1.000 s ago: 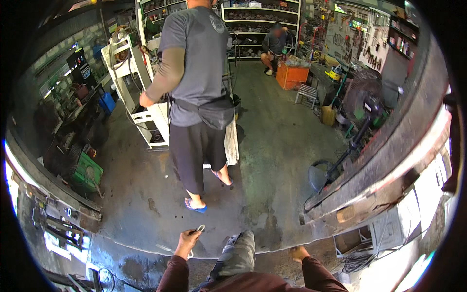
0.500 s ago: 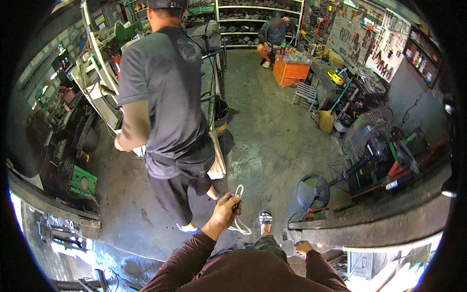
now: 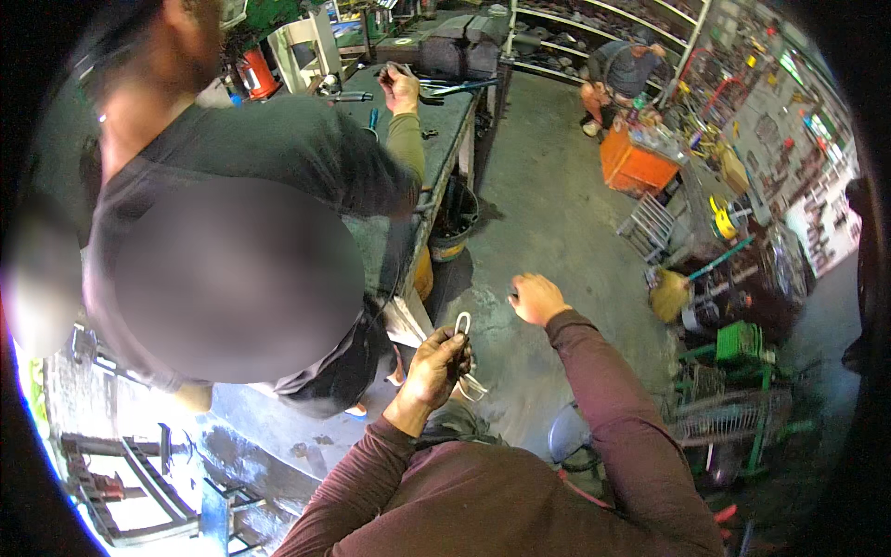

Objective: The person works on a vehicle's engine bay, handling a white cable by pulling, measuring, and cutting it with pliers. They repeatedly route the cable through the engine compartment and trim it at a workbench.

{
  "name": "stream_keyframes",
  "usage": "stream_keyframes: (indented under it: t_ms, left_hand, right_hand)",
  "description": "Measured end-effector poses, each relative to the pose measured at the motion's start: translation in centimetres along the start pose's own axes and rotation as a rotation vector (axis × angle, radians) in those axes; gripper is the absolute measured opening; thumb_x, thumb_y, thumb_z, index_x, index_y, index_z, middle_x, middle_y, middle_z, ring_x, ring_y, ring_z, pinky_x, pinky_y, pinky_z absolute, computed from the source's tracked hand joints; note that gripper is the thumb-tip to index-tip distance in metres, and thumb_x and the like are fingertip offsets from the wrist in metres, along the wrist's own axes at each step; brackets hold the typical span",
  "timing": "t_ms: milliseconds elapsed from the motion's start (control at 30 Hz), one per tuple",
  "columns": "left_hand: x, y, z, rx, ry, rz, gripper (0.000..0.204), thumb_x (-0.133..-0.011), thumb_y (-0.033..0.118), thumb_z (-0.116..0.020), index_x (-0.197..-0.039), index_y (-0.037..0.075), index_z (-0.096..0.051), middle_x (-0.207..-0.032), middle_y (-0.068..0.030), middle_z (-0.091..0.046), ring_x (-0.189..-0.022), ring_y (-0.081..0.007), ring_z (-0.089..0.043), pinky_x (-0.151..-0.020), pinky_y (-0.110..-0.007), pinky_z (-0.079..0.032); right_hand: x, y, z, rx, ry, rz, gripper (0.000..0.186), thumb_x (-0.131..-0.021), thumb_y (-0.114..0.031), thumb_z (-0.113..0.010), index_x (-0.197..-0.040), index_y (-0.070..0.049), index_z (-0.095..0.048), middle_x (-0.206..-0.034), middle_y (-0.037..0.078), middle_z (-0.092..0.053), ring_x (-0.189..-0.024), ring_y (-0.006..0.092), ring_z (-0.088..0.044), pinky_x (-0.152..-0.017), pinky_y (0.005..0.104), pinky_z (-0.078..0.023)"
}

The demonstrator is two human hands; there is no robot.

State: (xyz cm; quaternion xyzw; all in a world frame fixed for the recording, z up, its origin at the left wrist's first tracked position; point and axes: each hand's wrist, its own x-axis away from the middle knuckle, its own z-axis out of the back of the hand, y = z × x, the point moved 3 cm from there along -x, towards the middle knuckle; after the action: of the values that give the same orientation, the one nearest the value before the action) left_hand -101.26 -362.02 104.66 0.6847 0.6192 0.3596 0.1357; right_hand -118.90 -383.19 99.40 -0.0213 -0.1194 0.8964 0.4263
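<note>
My left hand [image 3: 430, 373] is closed around a looped white cord [image 3: 463, 322]. One bend of the cord sticks up past the thumb, and more of it hangs below the fingers. Ahead and to the right, my right hand [image 3: 537, 300] is held out over the floor with its fingers curled in. Whatever those fingers hold, if anything, is hidden. Close on my left stands a co-worker in a dark shirt [image 3: 269, 158], whose hand [image 3: 401, 90] is over the workbench [image 3: 444, 139].
A bucket [image 3: 455, 218] stands beside the bench. Farther off, a person [image 3: 631, 67] sits by an orange cabinet [image 3: 640, 160]. Along the right side are a metal stool [image 3: 648, 226], a broom [image 3: 668, 295] and a fan [image 3: 733, 418]. Shelves [image 3: 557, 51] line the back.
My right hand has risen from low by my side to out in front. The co-worker now appears much closer, with an arm stretched over the bench. The view has turned; my left hand keeps the cord.
</note>
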Motion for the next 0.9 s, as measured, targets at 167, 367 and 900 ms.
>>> stream_keyframes:
  t_ms: [167,367,900]
  left_hand:
    - [-6.6,-1.1,1.9,-0.256,0.019,0.039,0.027,-0.098,0.026,-0.071,-0.115,0.006,-0.064,-0.087,0.0002,-0.064,-0.076,-0.0094,-0.058,-0.068,-0.026,-0.046]
    - [-12.5,4.4,0.0,-0.032,0.243,-0.036,0.014,-0.100,0.015,-0.068,-0.110,0.008,-0.061,-0.086,-0.0032,-0.063,-0.077,-0.0140,-0.061,-0.068,-0.029,-0.052]
    - [-23.1,9.2,-2.9,-0.145,1.008,-0.550,0.021,-0.104,0.022,-0.064,-0.110,0.002,-0.059,-0.083,-0.0086,-0.070,-0.061,-0.0113,-0.060,-0.058,-0.026,-0.050]
  right_hand:
    - [-13.5,-3.4,0.7,0.129,-0.069,0.223,0.038,-0.083,-0.026,-0.074,-0.115,-0.006,-0.068,-0.119,0.017,-0.065,-0.117,0.0363,-0.061,-0.092,0.0503,-0.052]
    - [-24.2,-7.5,1.1,0.035,0.003,0.491,0.065,-0.074,-0.020,-0.083,-0.131,-0.005,-0.056,-0.137,0.016,-0.056,-0.130,0.0341,-0.053,-0.101,0.0494,-0.046]
    - [-34.7,-3.7,0.0,-0.465,-0.500,0.587,0.037,-0.089,-0.009,-0.058,-0.122,0.002,-0.048,-0.097,0.019,-0.065,-0.074,0.0339,-0.068,-0.065,0.0447,-0.054]
